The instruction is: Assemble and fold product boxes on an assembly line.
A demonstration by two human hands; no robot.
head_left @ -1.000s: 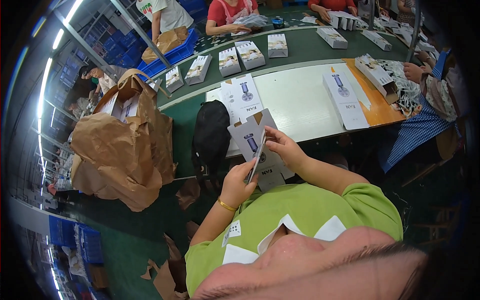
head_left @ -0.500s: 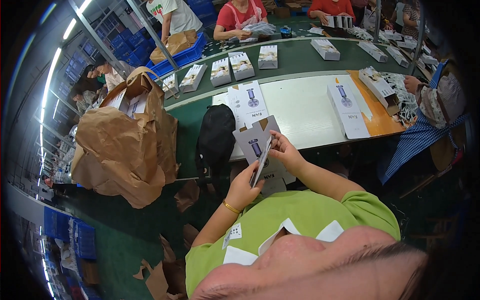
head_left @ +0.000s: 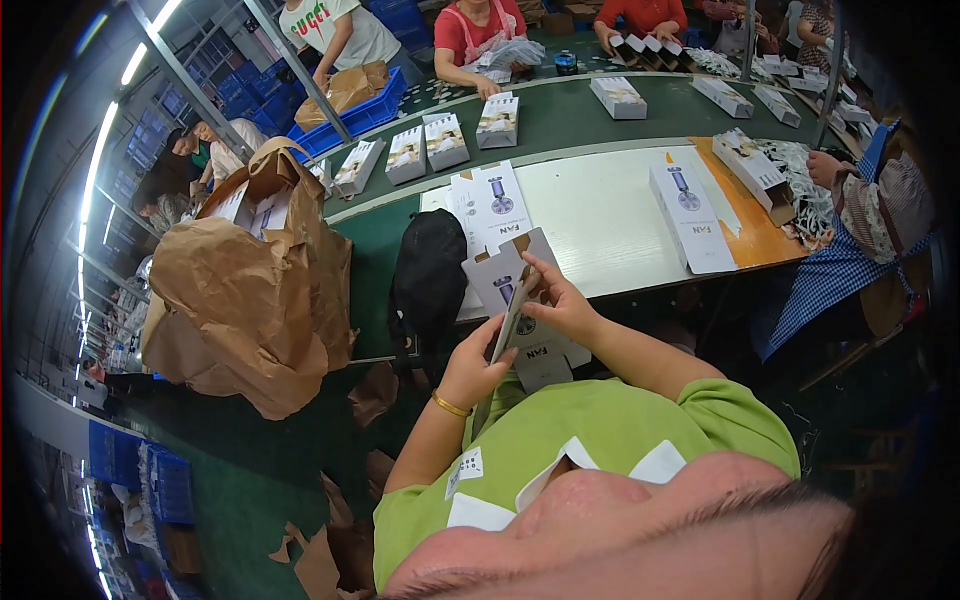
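Clearly a 2-handed hold: left hand (head_left: 474,367) closed around the lower part of a slim carton (head_left: 508,325), right hand (head_left: 562,305) pinching its upper end, fingers bent. Carton stands tilted between both, before the green shirt (head_left: 620,425). My judgement: light fingertip pressure, edges kept square, no crushed creases. Thin, stiff board; printed panel (head_left: 498,272) behind, can't tell if joined. Nearby, soft black bag (head_left: 430,265), crumpled brown paper sack (head_left: 250,300), smooth white tabletop (head_left: 600,225).
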